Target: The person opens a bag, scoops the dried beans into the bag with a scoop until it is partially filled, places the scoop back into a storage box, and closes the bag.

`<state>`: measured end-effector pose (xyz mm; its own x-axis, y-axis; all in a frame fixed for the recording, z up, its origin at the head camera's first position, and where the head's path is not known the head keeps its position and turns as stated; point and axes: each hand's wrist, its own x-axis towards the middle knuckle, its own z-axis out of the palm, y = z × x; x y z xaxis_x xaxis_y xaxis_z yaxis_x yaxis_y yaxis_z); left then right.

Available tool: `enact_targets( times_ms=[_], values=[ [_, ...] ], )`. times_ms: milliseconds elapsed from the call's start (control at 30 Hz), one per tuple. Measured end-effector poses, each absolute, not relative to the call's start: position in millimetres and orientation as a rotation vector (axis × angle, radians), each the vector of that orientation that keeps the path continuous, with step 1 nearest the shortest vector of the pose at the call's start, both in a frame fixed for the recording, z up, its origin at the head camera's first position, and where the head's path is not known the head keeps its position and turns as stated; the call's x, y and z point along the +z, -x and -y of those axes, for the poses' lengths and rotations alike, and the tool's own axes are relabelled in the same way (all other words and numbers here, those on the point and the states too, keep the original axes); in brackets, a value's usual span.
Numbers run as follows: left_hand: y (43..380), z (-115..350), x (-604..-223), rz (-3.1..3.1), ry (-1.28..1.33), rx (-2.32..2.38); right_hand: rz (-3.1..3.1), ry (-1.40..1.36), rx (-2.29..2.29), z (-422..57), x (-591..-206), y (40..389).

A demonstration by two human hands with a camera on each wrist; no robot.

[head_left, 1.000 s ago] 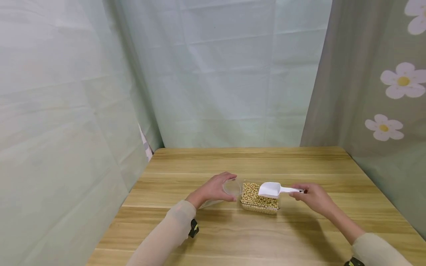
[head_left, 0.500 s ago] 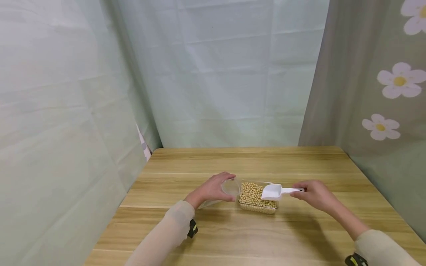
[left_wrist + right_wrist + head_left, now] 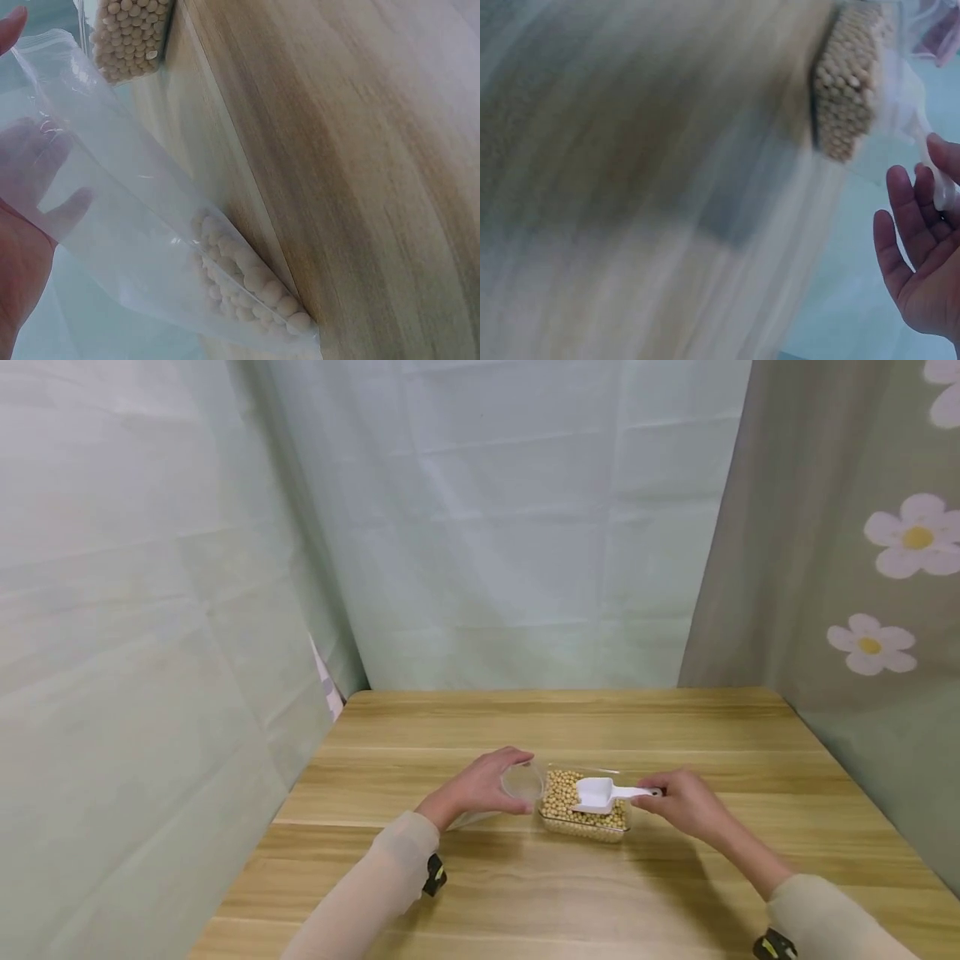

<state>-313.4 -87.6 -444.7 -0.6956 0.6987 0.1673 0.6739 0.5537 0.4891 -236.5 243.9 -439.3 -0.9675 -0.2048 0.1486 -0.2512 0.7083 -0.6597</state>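
My left hand holds a clear plastic bag by its top, thumb and fingers spread round the open mouth. Several soybeans lie in the bottom of the bag, which stands on the table. Beside it is a clear rectangular container filled with soybeans. In my right hand the handle of a white scoop is pinched between thumb and fingers. The scoop's bowl overlaps the beans inside the container in the head view.
The wooden table carries the container and bag near its middle. Pale curtains hang behind it and at the left. A grey-green curtain with white flowers hangs at the right.
The scoop drew slightly right, then moved back left and lower over the beans, with my right hand following. My left hand keeps its hold on the bag.
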Motion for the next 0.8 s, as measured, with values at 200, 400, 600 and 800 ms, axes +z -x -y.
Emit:
enact_targets(
  times_ms=[200,400,600,800],
  values=[
    [312,88,-443,-2.724,-1.189,0.830,2.797,-0.313,1.290,-240,-453,240],
    [313,87,-444,-2.725,-1.173,0.827,2.777,-0.299,1.336,-243,-461,240],
    [314,89,-445,-2.734,-1.180,0.810,2.761,-0.205,1.471,-246,-463,236],
    [313,94,-443,-2.717,-1.202,0.827,2.753,-0.145,1.500,-249,-463,231]
  ],
)
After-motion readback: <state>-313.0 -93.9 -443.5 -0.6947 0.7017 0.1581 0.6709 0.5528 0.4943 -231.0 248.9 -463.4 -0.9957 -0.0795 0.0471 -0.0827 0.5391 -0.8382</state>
